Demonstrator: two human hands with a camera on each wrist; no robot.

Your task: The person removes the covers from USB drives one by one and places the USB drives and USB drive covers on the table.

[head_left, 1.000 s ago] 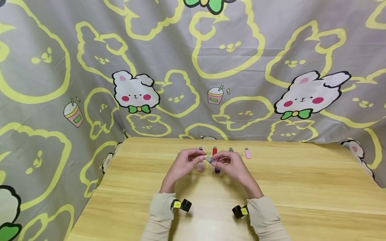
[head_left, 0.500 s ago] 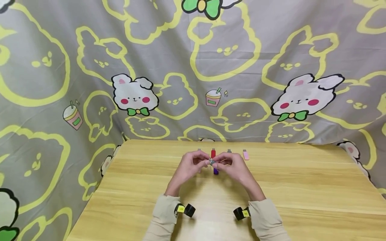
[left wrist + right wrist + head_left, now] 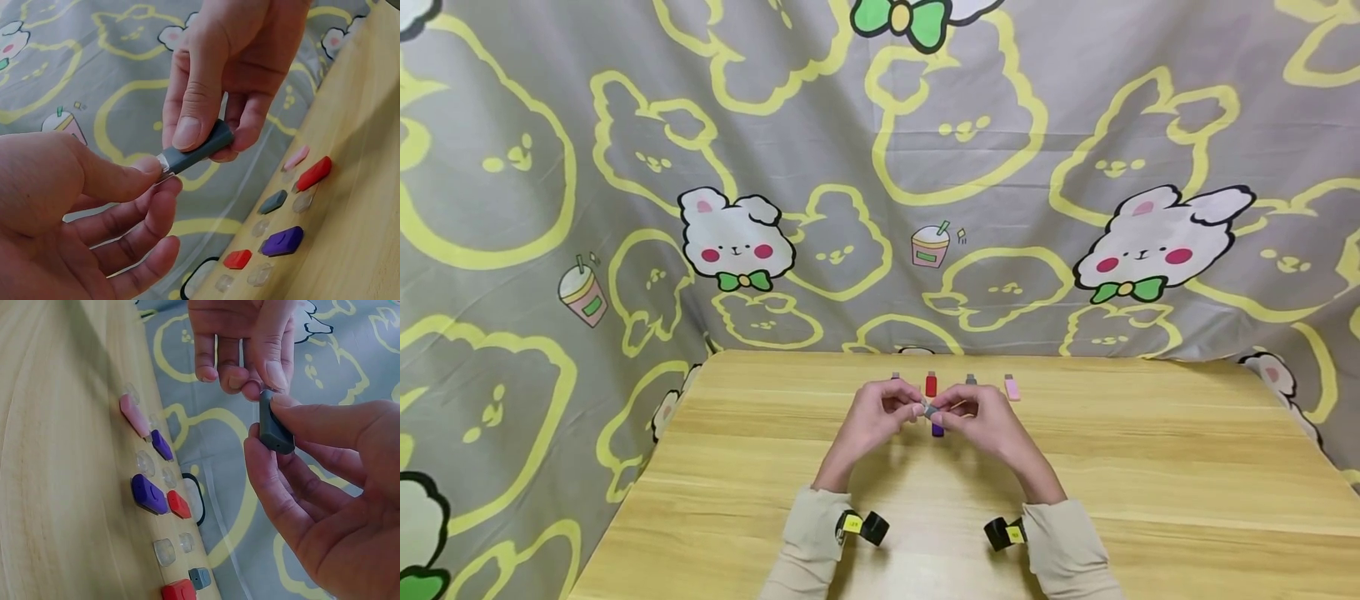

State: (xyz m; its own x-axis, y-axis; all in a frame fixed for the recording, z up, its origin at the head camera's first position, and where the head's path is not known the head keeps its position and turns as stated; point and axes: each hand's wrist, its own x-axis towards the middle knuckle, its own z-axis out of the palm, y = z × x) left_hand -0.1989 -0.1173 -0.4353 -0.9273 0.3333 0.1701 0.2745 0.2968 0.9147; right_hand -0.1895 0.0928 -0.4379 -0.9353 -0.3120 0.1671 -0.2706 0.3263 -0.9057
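Observation:
A dark grey USB flash drive (image 3: 201, 149) is held up between the two hands over the table. My right hand (image 3: 981, 417) pinches its grey body between thumb and fingers, as the right wrist view shows with the drive body (image 3: 275, 428) tilted. My left hand (image 3: 874, 417) pinches the shiny clear end, apparently a clear cap (image 3: 165, 167), between thumb and index finger. The other left fingers are loosely bent. Fingertips hide most of that end, so how far it sits on the drive cannot be told.
On the wooden table (image 3: 745, 450) lie more flash drives: red (image 3: 931, 384), grey (image 3: 972, 380), pink (image 3: 1012, 388) and purple (image 3: 149, 494). Clear caps (image 3: 164, 552) lie between them. A patterned grey cloth (image 3: 820, 125) hangs behind and at the left.
The left hand has moved right, closing on the clear end of the grey drive. Both hands have come slightly nearer the person, and the head view has tilted up a little.

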